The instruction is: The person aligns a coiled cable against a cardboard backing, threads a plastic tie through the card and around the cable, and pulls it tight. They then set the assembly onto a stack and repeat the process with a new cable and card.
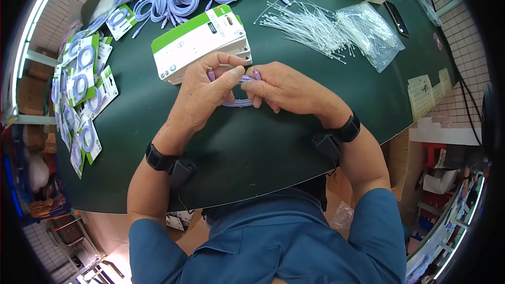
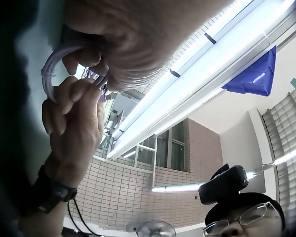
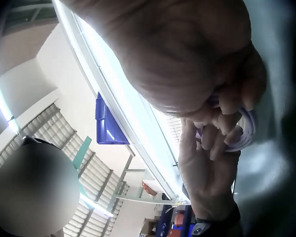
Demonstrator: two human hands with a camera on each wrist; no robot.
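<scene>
I work over the broad dark green counter (image 1: 226, 152), with the heap of lilac cables (image 1: 184, 0) at its far side. Nearer lies the stack of green and white cards (image 1: 200, 47), just beyond my hands; I judge it best to work clear of its near edge, so that nothing snags there.

My left hand (image 1: 202, 87) and right hand (image 1: 284, 87) face each other, fingers curled and clamped on the coiled cable (image 1: 239, 103). It sits between them, on the near side of the stack. I want a light, even pinch from both sides: too slack and the loops could fan out, too hard and they could kink.

The two purple connectors, one (image 1: 211, 74) by the left thumb and one (image 1: 256, 74) by the right, want steadying without a tug on the cable behind them. Smallest is the pale band (image 2: 46, 72) round the loops; I would leave it unstrained, the loops lying flat through it.
</scene>
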